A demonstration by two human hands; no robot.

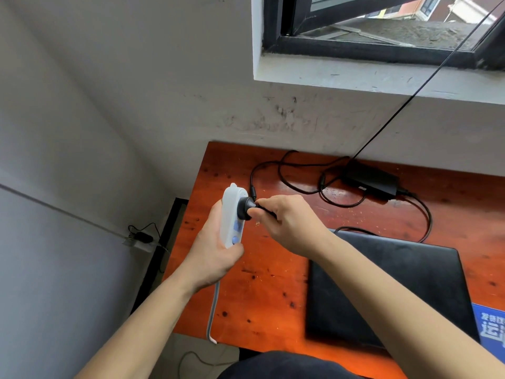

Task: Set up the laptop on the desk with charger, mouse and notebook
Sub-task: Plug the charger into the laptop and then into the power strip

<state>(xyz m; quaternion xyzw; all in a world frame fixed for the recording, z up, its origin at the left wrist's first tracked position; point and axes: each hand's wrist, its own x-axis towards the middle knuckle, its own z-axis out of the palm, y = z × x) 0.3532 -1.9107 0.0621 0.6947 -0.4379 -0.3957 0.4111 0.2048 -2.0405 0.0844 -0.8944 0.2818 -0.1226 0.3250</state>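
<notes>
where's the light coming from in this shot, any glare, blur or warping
Head view: daylight from the window; faint glare on the desk beside the charger; wide-angle bending of the sill; left hand on the strip, right hand on the plug, both sharp; laptop edge soft.

White Chinese print is seen on the blue sheet (490,328) at lower right, in 2 rows. Only 1 large character in the lower row, 运, can be made out; the rest is cut off by the frame edge. The smaller upper row is blurred. The blue label on the white power strip (231,214) and the pale mark on the charger brick (375,181) cannot be read.
</notes>
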